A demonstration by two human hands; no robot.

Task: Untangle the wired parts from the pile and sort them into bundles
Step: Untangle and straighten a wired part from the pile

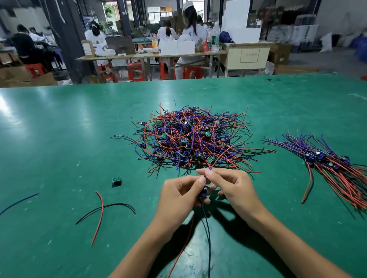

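Red and black leads are dangling from the wired part [203, 192] that the left hand [178, 197] and right hand [233, 187] are pinching near the pile [191, 138]; its far wires are probably snagging there, risking dragging neighbours along.

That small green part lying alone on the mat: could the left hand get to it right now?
Probably yes, but not at once. The small green part lies in the open with bare mat around it; the left hand is busy holding a wired part.
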